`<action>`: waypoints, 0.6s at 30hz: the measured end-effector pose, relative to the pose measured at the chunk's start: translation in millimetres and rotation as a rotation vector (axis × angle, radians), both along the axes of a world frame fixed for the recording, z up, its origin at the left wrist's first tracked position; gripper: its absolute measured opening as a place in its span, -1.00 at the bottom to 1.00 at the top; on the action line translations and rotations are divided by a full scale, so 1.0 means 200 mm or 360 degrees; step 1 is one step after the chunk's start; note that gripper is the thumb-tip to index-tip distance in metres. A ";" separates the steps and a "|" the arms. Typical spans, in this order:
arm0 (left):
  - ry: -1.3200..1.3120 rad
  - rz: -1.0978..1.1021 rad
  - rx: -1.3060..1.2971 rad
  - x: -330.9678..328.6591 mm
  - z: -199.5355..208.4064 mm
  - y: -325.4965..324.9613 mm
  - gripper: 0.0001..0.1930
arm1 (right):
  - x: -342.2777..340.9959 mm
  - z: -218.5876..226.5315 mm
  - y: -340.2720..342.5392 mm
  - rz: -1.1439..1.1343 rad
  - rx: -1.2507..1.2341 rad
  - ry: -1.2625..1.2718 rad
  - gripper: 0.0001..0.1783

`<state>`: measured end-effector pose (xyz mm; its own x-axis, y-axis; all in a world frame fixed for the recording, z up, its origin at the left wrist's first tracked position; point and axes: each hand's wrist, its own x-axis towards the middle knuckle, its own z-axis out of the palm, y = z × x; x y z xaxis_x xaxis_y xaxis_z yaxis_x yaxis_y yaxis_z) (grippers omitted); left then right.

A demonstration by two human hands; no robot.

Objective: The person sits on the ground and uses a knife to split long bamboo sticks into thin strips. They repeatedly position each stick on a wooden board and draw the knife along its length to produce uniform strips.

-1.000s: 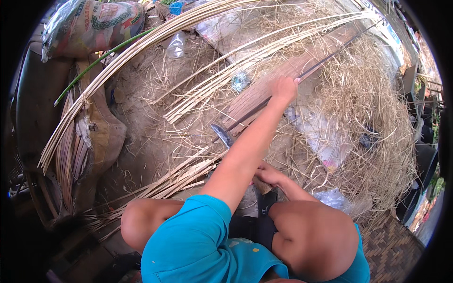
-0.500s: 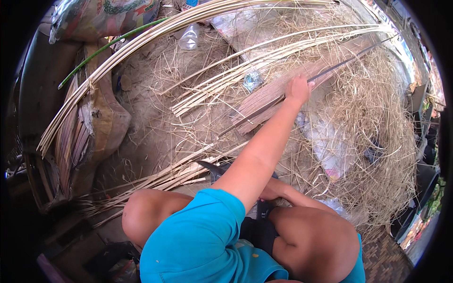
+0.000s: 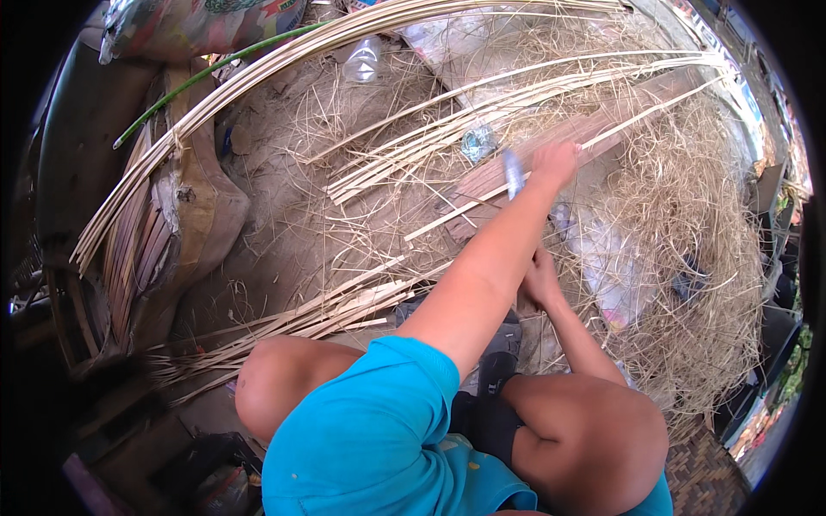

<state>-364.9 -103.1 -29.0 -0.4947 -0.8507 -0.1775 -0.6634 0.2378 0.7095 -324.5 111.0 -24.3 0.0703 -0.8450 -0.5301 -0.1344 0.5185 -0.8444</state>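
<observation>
The left hand [image 3: 556, 163] holds a pale strip [image 3: 654, 112] over a brown board [image 3: 595, 126], a blurred knife [image 3: 514, 174] just beside that hand.

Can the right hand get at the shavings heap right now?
Probably yes: nothing raised shows between the right hand and the shavings heap, though that hand appears to be holding a knife.
</observation>
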 end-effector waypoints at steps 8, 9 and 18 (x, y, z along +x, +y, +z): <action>-0.0223 -0.0166 -0.0163 -0.04 0.05 -0.01 -0.49 | 0.23 0.29 0.08 0.0771 0.0159 -0.0162 -0.64; -0.0190 -0.0179 -0.0159 -0.04 0.04 -0.01 -0.48 | 0.16 0.22 0.02 0.0562 0.0135 -0.0148 -0.64; -0.0104 -0.0040 -0.0034 -0.04 -0.07 -0.05 -0.49 | 0.30 0.31 0.10 0.0948 -0.0275 -0.0050 -0.79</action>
